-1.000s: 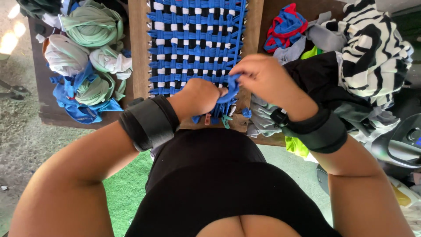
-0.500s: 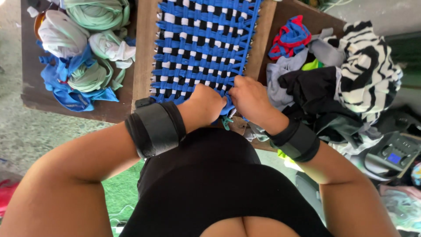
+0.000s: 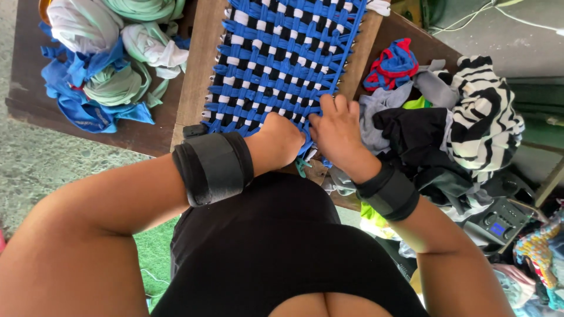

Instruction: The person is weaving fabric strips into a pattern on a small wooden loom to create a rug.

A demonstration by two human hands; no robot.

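A woven mat point(image 3: 282, 58) of blue, black and white cloth strips is stretched on a wooden frame point(image 3: 197, 76) in front of me. My left hand point(image 3: 281, 141) is closed at the mat's near edge, knuckles up, and seems to pinch a blue strip there; the fingertips are hidden. My right hand point(image 3: 336, 130) lies flat against the near right corner of the weave, fingers pressed onto the blue strips. Both wrists wear black bands.
Bundles of green, white and blue cloth point(image 3: 106, 64) lie left of the frame on a dark wooden table point(image 3: 23, 88). A pile of black, grey and zebra-striped fabric point(image 3: 464, 123) lies right. A grey device with a small screen point(image 3: 499, 223) sits lower right.
My right hand has come down from above the weave onto its near right corner. My left hand stays at the near edge. The view has shifted, so the frame now sits higher and tilted.
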